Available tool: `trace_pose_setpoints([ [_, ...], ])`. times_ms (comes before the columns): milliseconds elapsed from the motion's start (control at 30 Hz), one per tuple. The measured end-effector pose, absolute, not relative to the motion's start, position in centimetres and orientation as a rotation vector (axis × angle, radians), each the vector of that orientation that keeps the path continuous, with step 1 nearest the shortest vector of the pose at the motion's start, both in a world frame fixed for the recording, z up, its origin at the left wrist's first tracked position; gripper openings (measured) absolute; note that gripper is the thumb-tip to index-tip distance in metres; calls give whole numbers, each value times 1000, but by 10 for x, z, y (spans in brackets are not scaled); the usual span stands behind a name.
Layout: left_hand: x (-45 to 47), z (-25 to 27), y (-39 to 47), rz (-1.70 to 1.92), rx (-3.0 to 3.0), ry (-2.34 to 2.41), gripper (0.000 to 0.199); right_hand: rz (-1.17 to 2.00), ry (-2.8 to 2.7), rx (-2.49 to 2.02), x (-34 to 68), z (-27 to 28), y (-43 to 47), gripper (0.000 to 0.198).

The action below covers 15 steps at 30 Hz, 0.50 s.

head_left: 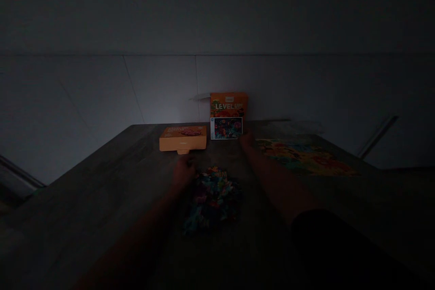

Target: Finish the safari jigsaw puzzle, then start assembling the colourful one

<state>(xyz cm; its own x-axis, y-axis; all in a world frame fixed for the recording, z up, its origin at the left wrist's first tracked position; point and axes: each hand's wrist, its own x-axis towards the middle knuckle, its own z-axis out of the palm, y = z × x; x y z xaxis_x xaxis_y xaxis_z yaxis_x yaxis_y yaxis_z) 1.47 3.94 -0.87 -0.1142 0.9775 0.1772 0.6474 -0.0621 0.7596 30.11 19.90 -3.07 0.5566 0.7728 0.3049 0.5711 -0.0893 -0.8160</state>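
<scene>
The view is very dark. A heap of loose jigsaw puzzle pieces (217, 192) lies between my forearms. My left hand (184, 170) rests at the heap's far left side, fingers curled in; whatever they may hold is hidden. Just beyond it lies an orange puzzle box (183, 139), its front flap sticking out toward me. Farther back, a white-bordered picture card (227, 128) stands propped against an upright orange box (229, 103) reading "LEVEL UP!". My right hand (247, 138) is at the card's lower right corner, fingers closed at its edge.
A colourful flat picture, apparently an assembled puzzle or poster (302, 156), lies on the table to the right. Clear plastic wrapping (294, 126) lies behind it. The grey table (102, 181) ends at a pale wall (163, 86).
</scene>
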Motion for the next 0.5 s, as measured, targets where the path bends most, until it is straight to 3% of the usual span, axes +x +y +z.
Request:
trace_pose_setpoints([
  [167, 18, -11, 38, 914, 1857, 1697, 33, 294, -1142, -1750, 301, -31, 174, 46],
  [367, 9, -19, 41, 915, 1919, 1623, 32, 459, -1323, -1654, 299, -35, 115, 30],
  [500, -3, -19, 56, 1027, 1947, 1694, 42, 556, -1435, -1574, 294, -39, 71, 25],
])
